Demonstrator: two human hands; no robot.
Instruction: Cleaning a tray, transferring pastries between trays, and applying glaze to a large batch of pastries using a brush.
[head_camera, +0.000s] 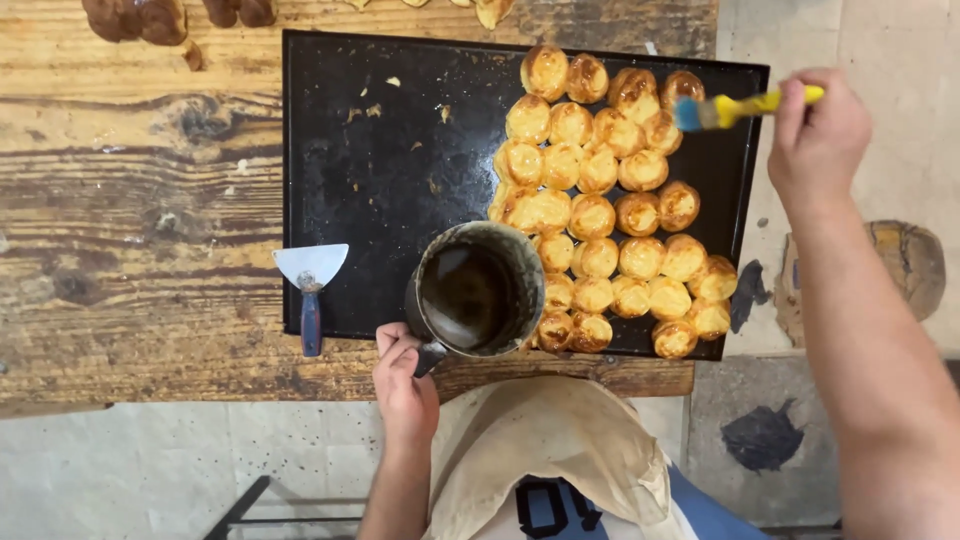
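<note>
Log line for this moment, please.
left hand: holds metal cup | right hand: holds brush above glazed buns | tray: on wooden table

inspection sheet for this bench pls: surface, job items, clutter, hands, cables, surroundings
Surface: worn wooden table, stained; black baking tray on it.
Job's things: golden buns packed on the tray's right half; metal cup of dark liquid; yellow-handled brush.
Clutter: scraper at the tray's left edge; crumbs on the tray; brown pastries at the far edge.
Grippers: left hand in a grip on the cup's handle; right hand holds the brush over the buns.
Cables: nothing seen.
Surroundings: pale stained floor; apron.
</note>
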